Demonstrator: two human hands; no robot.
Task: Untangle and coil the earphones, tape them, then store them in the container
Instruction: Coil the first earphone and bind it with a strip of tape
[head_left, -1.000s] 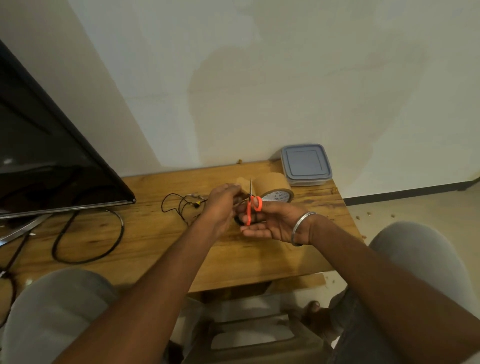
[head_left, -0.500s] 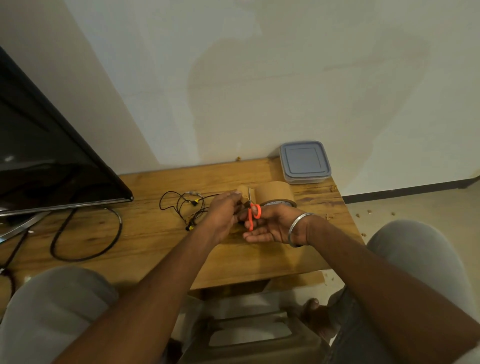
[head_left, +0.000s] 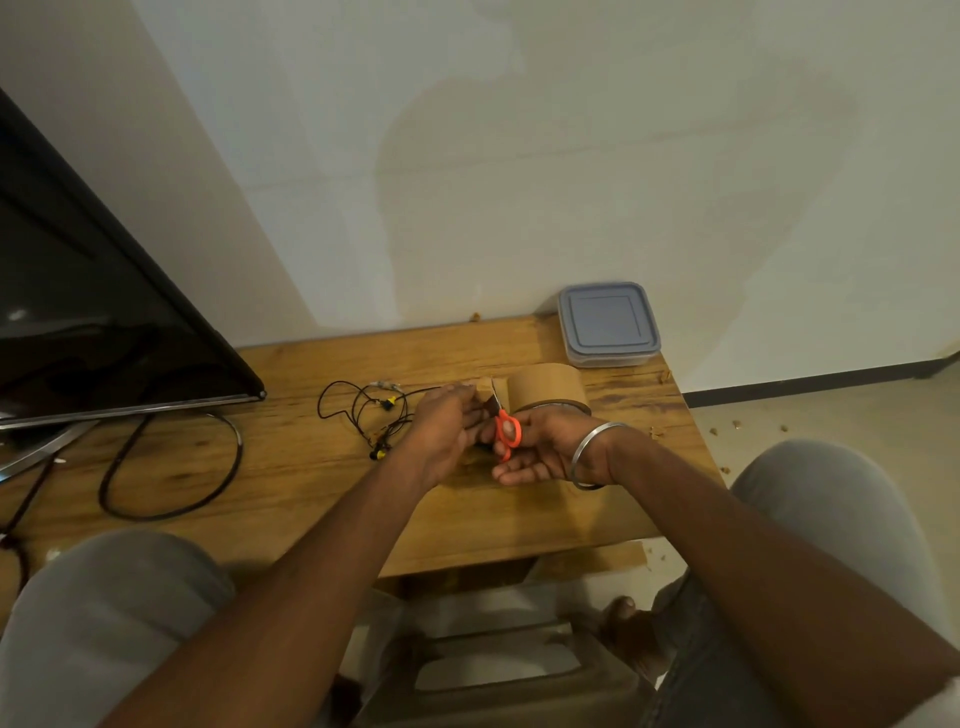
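Black earphones (head_left: 371, 415) with yellow tips lie tangled on the wooden table (head_left: 311, 483), just left of my hands. My right hand (head_left: 545, 447) grips orange-handled scissors (head_left: 506, 428) with the blades pointing up at a strip of brown tape (head_left: 485, 387). My left hand (head_left: 449, 428) pinches that strip, which comes off the brown tape roll (head_left: 545, 389) standing right behind my right hand. A grey lidded container (head_left: 608, 322) sits shut at the table's back right corner.
A black TV screen (head_left: 93, 312) on a metal stand fills the left side, with a thick black cable (head_left: 171, 467) looped on the table below it. My knees lie under the table's near edge. Floor with crumbs lies to the right.
Both hands and the scissors have dropped a little toward the table and shifted slightly left. The tape roll now stands more on edge behind my right hand.
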